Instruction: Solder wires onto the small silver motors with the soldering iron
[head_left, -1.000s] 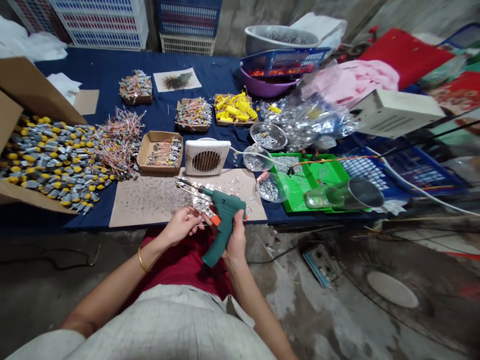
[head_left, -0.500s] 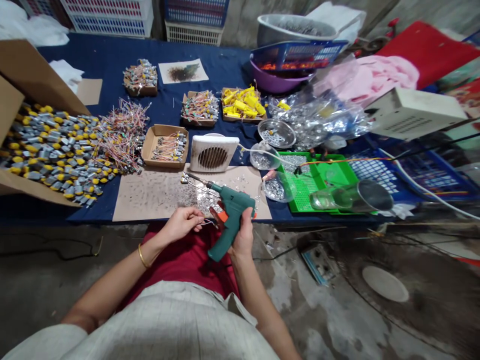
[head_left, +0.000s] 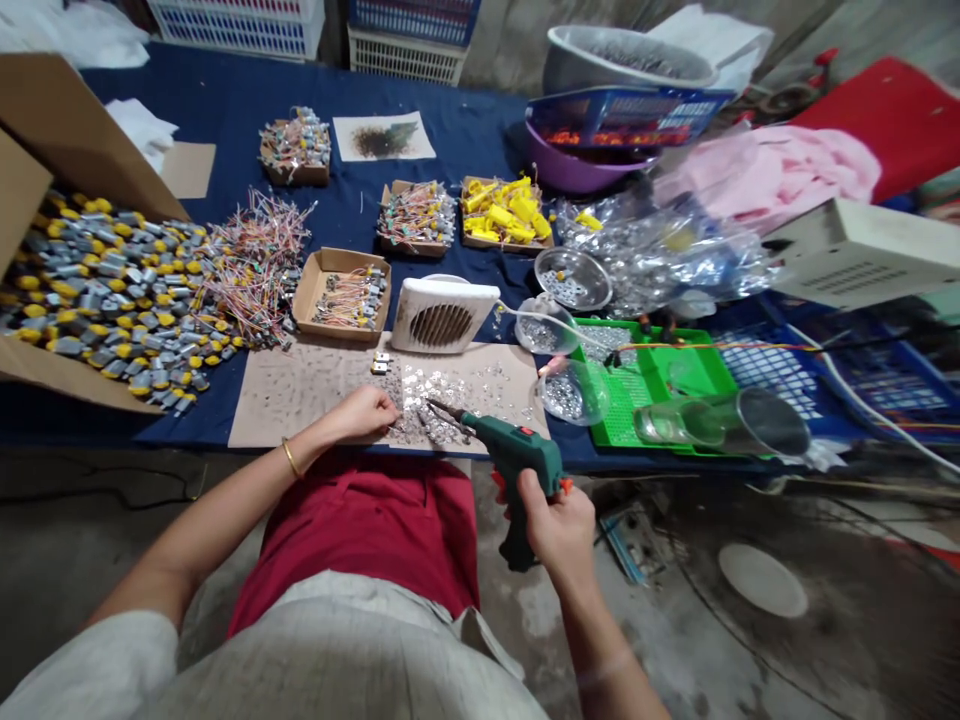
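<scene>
My right hand (head_left: 562,525) grips a dark green soldering gun (head_left: 521,450) with an orange trigger. Its narrow tip points left, over small shiny metal pieces (head_left: 439,405) scattered on a cardboard sheet (head_left: 285,395). My left hand (head_left: 367,412) is at the sheet's front edge, fingers pinched together just left of those pieces; whatever is between the fingertips is hidden. Slightly beyond that hand, a couple of small motors (head_left: 382,364) stand on the cardboard. A white square fan (head_left: 444,318) with a dirty grille leans behind the metal pieces.
Left, a big carton (head_left: 90,150) spills grey-and-yellow motors beside a heap of wired parts (head_left: 255,265). Small cardboard trays (head_left: 341,262) hold wired parts; another holds yellow housings (head_left: 506,212). At right are metal-filled bowls (head_left: 574,390), a green basket (head_left: 615,425) and a clear tumbler (head_left: 705,420).
The soldering gun has swung right and toward me, its tip leaving the motors by the fan. My left hand has moved onto the cardboard edge; the thin wires it held no longer show.
</scene>
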